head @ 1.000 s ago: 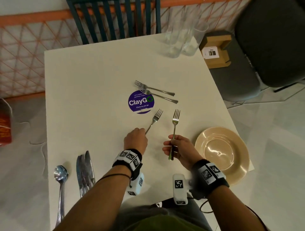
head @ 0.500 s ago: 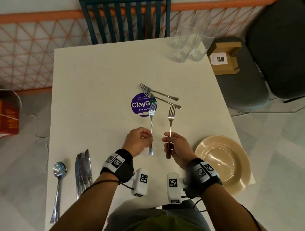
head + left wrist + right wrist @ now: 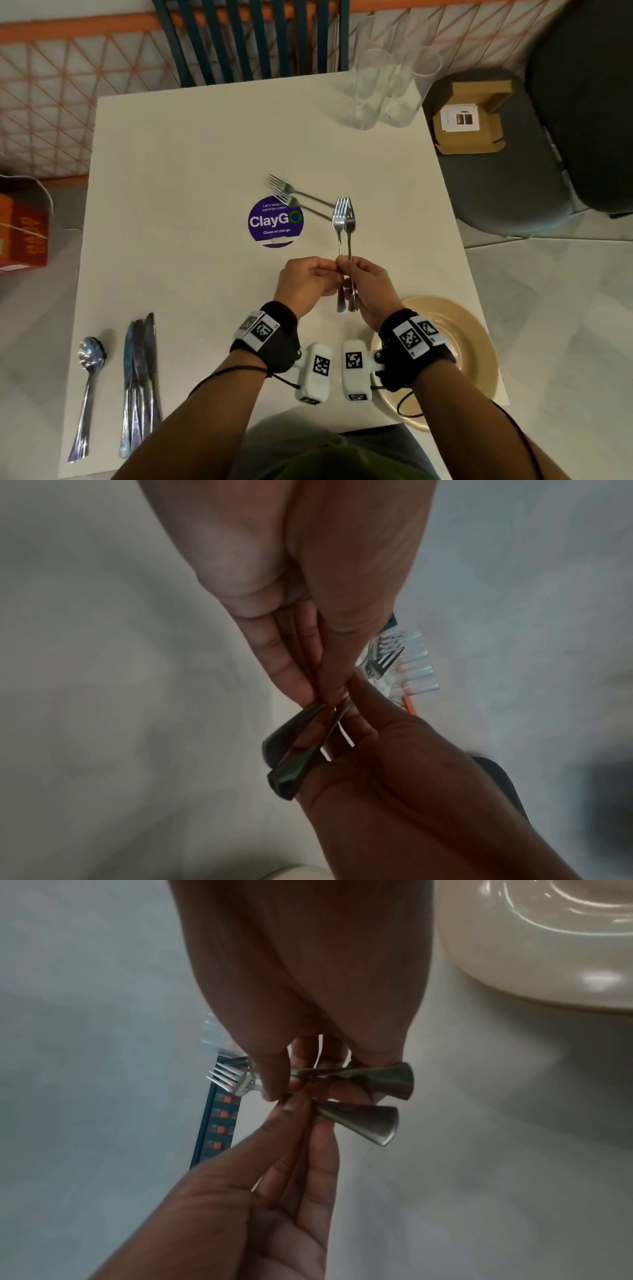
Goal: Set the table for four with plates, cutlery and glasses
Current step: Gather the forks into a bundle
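Observation:
Two steel forks (image 3: 343,219) stand side by side above the white table (image 3: 178,164), tines pointing away from me. My left hand (image 3: 323,278) pinches the left fork's handle and my right hand (image 3: 359,274) pinches the right one, fingertips touching. In the left wrist view my left hand (image 3: 322,693) meets the right hand over the two dark fork handles (image 3: 291,753). In the right wrist view my right hand (image 3: 274,1091) holds the upper fork handle (image 3: 380,1079). Two more forks (image 3: 297,196) lie beyond the sticker. A beige plate (image 3: 469,346) sits at my right.
Several clear glasses (image 3: 387,85) stand at the far right corner. Several knives (image 3: 140,377) and a spoon (image 3: 87,377) lie at the near left. A purple sticker (image 3: 275,221) marks the middle. A teal chair (image 3: 250,37) stands opposite; a cardboard box (image 3: 469,120) rests on a grey chair.
My hands have come together, bringing the two forks from apart to side by side. The left fork swung from tilted to pointing straight away.

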The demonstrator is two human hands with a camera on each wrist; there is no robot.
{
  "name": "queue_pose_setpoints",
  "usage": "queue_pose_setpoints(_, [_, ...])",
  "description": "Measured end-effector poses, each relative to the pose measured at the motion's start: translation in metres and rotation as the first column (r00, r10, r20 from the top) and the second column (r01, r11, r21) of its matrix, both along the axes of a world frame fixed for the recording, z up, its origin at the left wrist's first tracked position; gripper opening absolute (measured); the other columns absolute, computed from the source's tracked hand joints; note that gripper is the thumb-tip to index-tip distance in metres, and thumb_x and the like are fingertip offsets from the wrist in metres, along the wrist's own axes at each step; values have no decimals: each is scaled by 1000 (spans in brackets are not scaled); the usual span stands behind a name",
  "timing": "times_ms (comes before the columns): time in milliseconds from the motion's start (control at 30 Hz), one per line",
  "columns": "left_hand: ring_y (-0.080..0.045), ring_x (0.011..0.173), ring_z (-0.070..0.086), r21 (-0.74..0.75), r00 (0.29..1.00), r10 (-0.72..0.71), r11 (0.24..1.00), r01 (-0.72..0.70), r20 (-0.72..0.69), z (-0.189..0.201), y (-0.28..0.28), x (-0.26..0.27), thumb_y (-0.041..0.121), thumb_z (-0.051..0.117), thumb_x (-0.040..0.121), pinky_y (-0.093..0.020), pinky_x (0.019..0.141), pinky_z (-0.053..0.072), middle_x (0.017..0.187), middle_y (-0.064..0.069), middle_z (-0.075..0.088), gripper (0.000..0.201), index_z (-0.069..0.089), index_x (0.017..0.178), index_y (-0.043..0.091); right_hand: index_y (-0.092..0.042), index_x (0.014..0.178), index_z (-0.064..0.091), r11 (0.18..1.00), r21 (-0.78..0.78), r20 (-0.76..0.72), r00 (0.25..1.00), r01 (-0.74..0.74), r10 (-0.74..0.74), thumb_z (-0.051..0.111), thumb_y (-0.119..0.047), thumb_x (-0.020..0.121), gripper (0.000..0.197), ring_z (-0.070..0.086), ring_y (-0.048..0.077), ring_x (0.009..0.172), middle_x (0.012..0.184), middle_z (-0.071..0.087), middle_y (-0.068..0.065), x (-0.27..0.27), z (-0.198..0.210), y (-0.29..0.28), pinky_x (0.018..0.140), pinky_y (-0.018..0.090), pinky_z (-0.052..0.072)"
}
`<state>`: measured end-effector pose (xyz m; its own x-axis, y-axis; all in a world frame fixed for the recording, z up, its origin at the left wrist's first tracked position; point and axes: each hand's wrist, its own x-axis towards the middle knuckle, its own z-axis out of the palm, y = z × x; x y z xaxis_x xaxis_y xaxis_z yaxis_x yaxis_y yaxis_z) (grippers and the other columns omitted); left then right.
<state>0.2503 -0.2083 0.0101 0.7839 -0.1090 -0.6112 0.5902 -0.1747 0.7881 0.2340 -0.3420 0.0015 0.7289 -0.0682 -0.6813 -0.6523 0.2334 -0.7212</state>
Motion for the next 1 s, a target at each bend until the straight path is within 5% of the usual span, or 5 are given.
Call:
queue_pose_setpoints(267, [-19, 87, 74, 53, 1000, 0, 999, 0, -5, -8, -34, 15, 7, 74, 83, -26, 75, 60, 91, -6, 77, 23, 75, 105, 12, -6, 91, 68, 997, 83, -2, 1000, 10, -10, 58, -23, 99, 21, 62, 24, 73, 85, 67, 15, 21, -10, -29, 66, 31, 51])
queue_pose_setpoints(500, [-13, 76, 73, 275, 991, -105, 958, 79, 81, -5, -49, 34, 23, 76, 83, -26, 73, 61, 85, 0, 77, 17, 78, 99, 17, -6, 96, 66, 991, 121, -45, 998, 52, -47, 50, -18, 103, 21, 55, 18, 64, 81, 61, 11, 33, -21, -43, 57, 25, 47])
queue_pose_setpoints(633, [-20, 77, 73, 343, 997, 72, 936, -77, 25, -11, -37, 70, 27, 69, 88, -37, 79, 62, 81, -1, 75, 8, 73, 82, 23, -6, 97, 64, 983, 146, -71, 992, 115, -106, 48, -15, 104, 20, 56, 16, 57, 75, 58, 5, 37, -23, -52, 54, 25, 46])
queue_pose_setpoints(867, [-29, 84, 73, 574, 965, 244, 806, -145, -100, -93, -11, 142, 70, 64, 45, -44, 80, 60, 87, -5, 75, 70, 67, 89, 16, -9, 95, 68, 992, 80, -77, 993, 97, -91, 46, -16, 104, 25, 48, 13, 53, 70, 57, 3, 36, -30, -68, 51, 26, 42])
queue_pose_setpoints(1000, [-26, 79, 74, 485, 938, 321, 846, -221, -133, -74, -18, 151, 29, 73, 58, -44, 79, 61, 81, -9, 74, 33, 64, 79, 4, -9, 94, 68, 993, 74, -76, 994, 88, -82, 46, -17, 104, 26, 47, 13, 52, 68, 56, 2, 36, -34, -74, 50, 25, 42])
